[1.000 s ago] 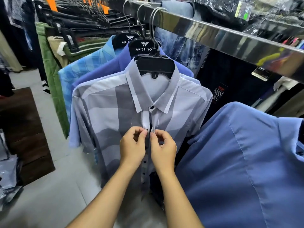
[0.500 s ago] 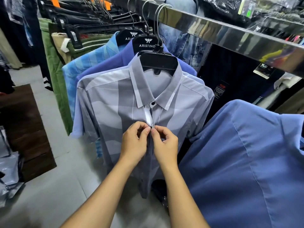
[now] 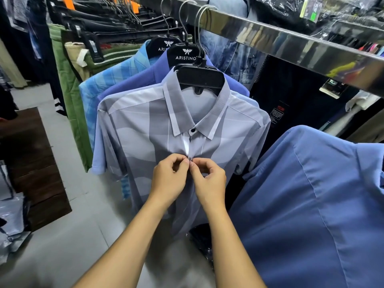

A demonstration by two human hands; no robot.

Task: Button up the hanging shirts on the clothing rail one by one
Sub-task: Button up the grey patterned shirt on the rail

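A grey and white patterned shirt (image 3: 145, 129) hangs on a black hanger (image 3: 200, 79) from the shiny metal rail (image 3: 291, 46). Its dark collar button (image 3: 192, 130) is fastened. My left hand (image 3: 169, 179) pinches the left edge of the placket just below the collar, and my right hand (image 3: 209, 181) pinches the right edge; the fingertips of both meet at the chest. The button they work on is hidden by my fingers. Behind it hang a purple-blue shirt (image 3: 133, 84) and a light blue checked shirt (image 3: 104, 84).
A plain blue shirt (image 3: 311, 204) hangs close at the right, nearly touching my right forearm. Green and dark garments (image 3: 68, 84) fill the rail further back. A dark wooden platform (image 3: 31, 163) and plastic bags (image 3: 10, 221) lie on the grey floor at the left.
Both hands stay pinched on the placket below the collar and have drawn its two edges together, closing the gap. The view has shifted slightly.
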